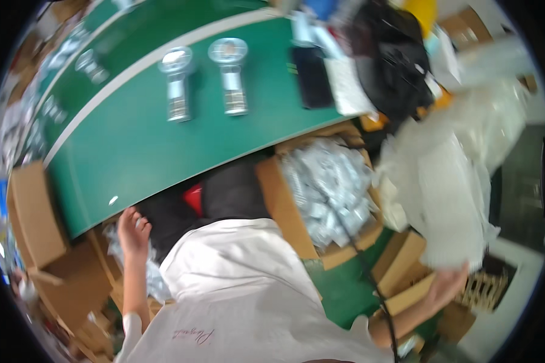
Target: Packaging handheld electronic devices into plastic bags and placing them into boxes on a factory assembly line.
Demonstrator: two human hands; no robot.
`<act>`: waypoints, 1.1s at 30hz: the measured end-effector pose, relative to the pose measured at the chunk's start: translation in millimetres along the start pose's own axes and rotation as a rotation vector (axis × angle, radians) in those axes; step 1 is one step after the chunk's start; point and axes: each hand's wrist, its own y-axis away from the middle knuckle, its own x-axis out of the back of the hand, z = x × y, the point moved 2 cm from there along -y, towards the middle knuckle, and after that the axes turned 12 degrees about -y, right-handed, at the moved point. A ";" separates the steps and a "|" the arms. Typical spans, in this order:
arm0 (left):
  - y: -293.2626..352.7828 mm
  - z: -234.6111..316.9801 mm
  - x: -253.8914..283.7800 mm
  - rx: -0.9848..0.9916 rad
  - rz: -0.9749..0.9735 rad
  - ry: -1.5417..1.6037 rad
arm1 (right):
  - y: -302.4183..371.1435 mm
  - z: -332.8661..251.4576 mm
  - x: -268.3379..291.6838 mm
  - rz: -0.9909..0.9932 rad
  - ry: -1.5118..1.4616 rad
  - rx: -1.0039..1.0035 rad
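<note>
My right hand [447, 284] is out at the right, at the lower end of a pile of whitish translucent plastic bags [448, 199]. Its fingers seem closed on the edge of these bags, though the bags partly hide them. Beside the near left edge of the green table, my left hand [134, 230] hovers with loosely bent fingers and nothing in it. Two clear handheld pieces with round heads and banded handles lie on the table: one on the left [177, 85], the other [231, 75] to its right.
A cardboard box [287, 206] full of clear plastic-wrapped pieces [330, 193] stands beside my lap. The green table [127, 151] holds a dark flat object [312, 77] and a black bag [393, 60]. Cartons [39, 212] stand at left. A black cable [369, 272] hangs by my right arm.
</note>
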 end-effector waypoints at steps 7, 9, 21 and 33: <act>73.4 60.2 -20.3 -0.833 0.155 -0.342 | 46.5 12.1 -131.0 -1.245 -0.454 -0.045; 77.8 100.7 -34.3 -1.204 -0.152 -0.527 | 54.9 37.4 -232.3 -1.463 -0.522 -0.141; 139.7 316.0 217.3 -1.582 0.642 -0.326 | 556.2 -10.1 -688.0 -2.422 -0.636 -0.287; 108.4 270.2 433.0 -0.946 1.232 -0.713 | 374.0 96.5 -792.3 -1.587 0.212 1.348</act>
